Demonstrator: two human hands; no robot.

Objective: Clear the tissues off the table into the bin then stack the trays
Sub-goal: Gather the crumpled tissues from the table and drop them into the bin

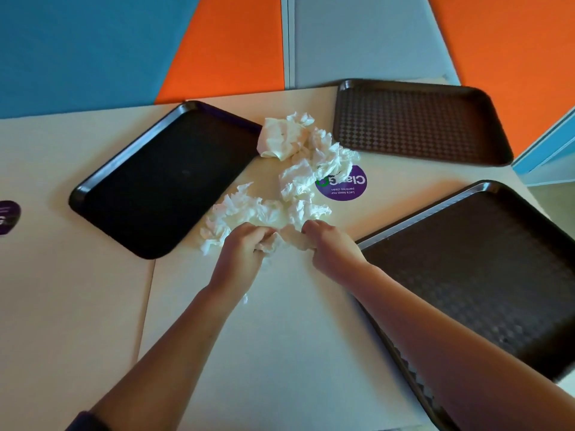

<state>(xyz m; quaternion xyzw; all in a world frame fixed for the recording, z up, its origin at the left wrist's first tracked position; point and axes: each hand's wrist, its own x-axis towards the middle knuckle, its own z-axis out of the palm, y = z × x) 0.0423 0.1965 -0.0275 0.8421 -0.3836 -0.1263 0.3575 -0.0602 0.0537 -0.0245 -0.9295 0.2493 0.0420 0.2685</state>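
On the table (pixel 93 306), both hands' fingers (pixel 264 233) clutch crumpled tissues (pixel 249 213)

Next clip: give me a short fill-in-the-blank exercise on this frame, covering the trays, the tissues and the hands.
1. The number of trays on the table is ____.
2. Both the left hand and the right hand grip crumpled ____.
3. The round purple sticker is partly covered by a ____.
4. The tray whose surface looks smooth, the black tray, lies to the person's ____.

Missing words: three; tissues; tissue; left
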